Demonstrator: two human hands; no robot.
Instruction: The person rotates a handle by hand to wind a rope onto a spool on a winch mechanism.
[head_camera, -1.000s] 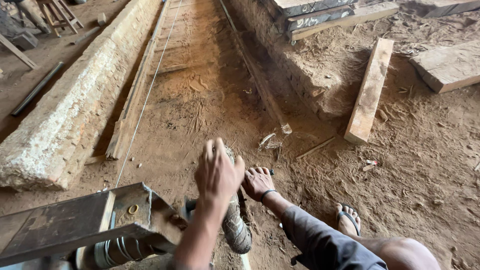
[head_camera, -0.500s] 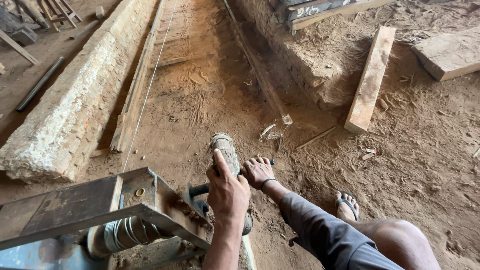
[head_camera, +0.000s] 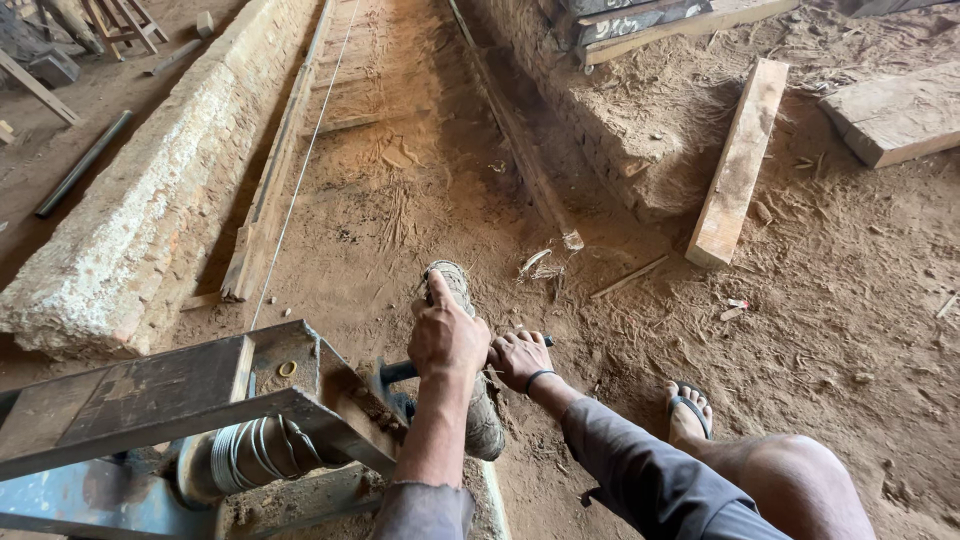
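A dusty, mud-caked wheel (head_camera: 484, 425) stands edge-on beside a steel frame (head_camera: 150, 395). My left hand (head_camera: 446, 340) lies over the top of the wheel, fingers curled on its rim and the index finger stretched forward along it. Just to its right, my right hand (head_camera: 520, 358), with a black band at the wrist, is closed around a dark metal handle bar (head_camera: 398, 372) that runs through the wheel's hub. The two hands touch. My bare knee and sandalled foot (head_camera: 689, 412) are at the lower right.
A ribbed metal cylinder (head_camera: 250, 452) sits under the steel frame. A long masonry curb (head_camera: 120, 240) runs up the left, with a taut string (head_camera: 300, 180) and a sawdust-covered channel beside it. Wooden planks (head_camera: 740, 160) and a block (head_camera: 895, 115) lie at the right.
My left hand, spread open above the wheel a second ago, has come down and closed on its rim. My right hand has stayed on the handle bar.
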